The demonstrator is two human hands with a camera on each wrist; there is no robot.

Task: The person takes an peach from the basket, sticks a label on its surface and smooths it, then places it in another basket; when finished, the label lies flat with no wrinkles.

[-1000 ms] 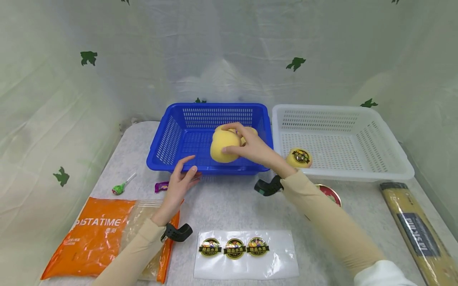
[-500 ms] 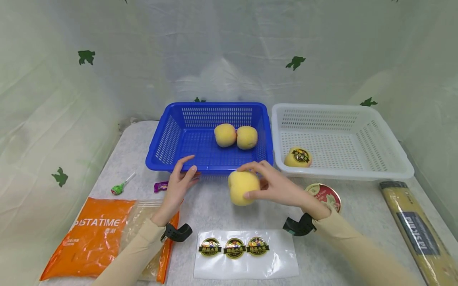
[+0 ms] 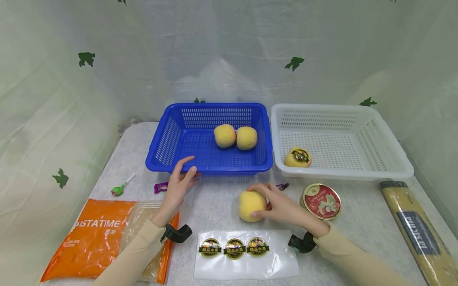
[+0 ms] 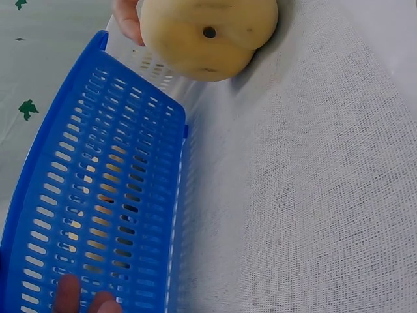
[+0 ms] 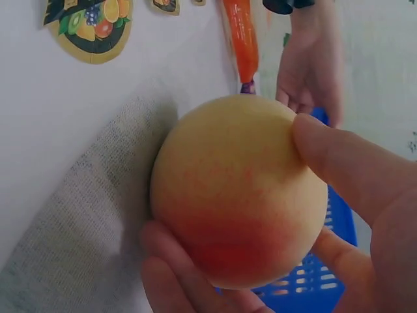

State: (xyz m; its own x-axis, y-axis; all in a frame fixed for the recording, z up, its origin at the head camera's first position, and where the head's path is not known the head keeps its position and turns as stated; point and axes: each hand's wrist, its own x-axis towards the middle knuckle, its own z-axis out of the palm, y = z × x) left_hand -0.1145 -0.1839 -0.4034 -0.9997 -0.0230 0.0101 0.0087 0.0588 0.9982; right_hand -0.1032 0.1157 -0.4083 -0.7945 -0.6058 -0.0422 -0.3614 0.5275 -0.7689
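Observation:
My right hand (image 3: 277, 204) grips a yellow peach (image 3: 252, 206) low over the table, just behind the sticker sheet (image 3: 247, 270). The right wrist view shows a red blush on the peach (image 5: 238, 195), with thumb and fingers around its sides. My left hand (image 3: 177, 186) rests at the front rim of the blue basket (image 3: 211, 168), fingers loosely bent; in the left wrist view its fingertips (image 4: 68, 292) lie by the slotted wall. Two more peaches (image 3: 225, 136) sit side by side inside that basket. A peach with a round label (image 3: 299, 157) lies in the white basket (image 3: 343, 173).
Three round fruit stickers (image 3: 234, 249) line the sheet. A red candy tin (image 3: 322, 201) stands right of my right hand. Pasta packs lie at the left (image 3: 96, 238) and right (image 3: 416, 232). A lollipop (image 3: 118, 190) and purple-wrapped candy (image 3: 161, 187) lie near my left hand.
My right hand has lifted the peach out of the blue basket and brought it toward me, down close to the table behind the sticker sheet. The left hand has stayed at the basket rim.

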